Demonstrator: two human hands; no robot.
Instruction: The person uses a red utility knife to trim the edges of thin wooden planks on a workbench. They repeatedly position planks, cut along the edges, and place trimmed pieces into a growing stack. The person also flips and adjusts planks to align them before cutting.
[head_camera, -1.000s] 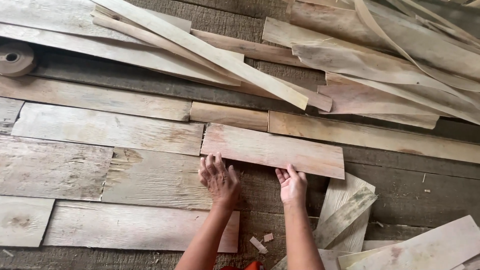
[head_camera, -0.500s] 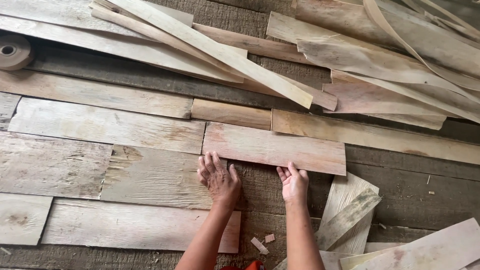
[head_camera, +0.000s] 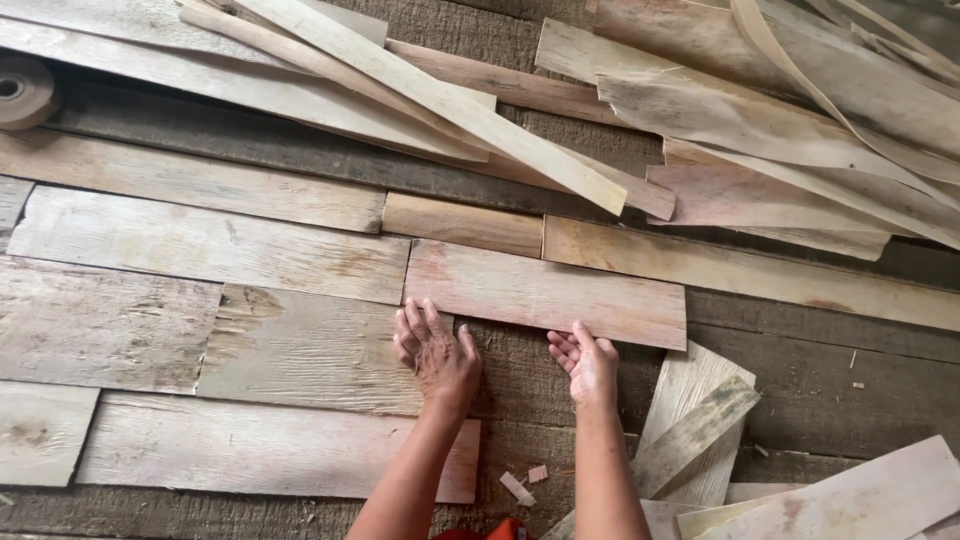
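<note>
below the pinkish veneer strip (head_camera: 545, 292), lying lengthwise left-to-right, left hand (head_camera: 438, 355) spread flat, right hand (head_camera: 588, 362) open, fingertips at its near edge.

Thin wood veneer sheet (head_camera: 545, 293), matt, rough grain, dry, w/ frayed edges

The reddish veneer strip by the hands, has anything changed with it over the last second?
Hardly. The reddish veneer strip lies in the same spot among the laid sheets. Both hands slid slightly toward its near edge: the left hand flat at its corner, the right hand with fingers touching the edge. The loose strip pile is unchanged.
</note>
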